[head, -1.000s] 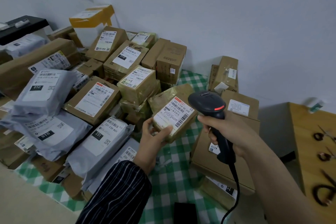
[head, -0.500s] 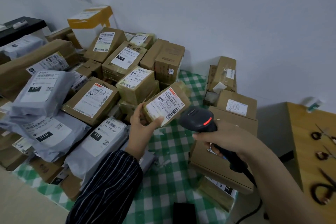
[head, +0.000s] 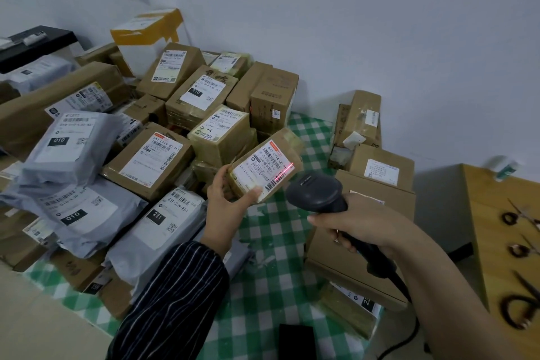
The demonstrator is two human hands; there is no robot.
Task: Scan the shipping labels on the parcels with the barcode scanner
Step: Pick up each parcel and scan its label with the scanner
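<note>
L hand (head: pixel 225 202): 1 parcel (head: pixel 264 168); R hand (head: pixel 366 222): 1 scanner (head: pixel 316 193).

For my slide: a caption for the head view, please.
Left hand holds a parcel; right hand aims the barcode scanner, red line on its label.

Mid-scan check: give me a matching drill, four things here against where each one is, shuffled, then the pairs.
1. barcode scanner
2. small brown parcel
3. grey bag marked 231
4. scissors

A. held in the left hand
B. on the wooden table
C. gripped by the right hand
D. in the pile on the checked cloth

Pairs: 1-C, 2-A, 3-D, 4-B.
</note>
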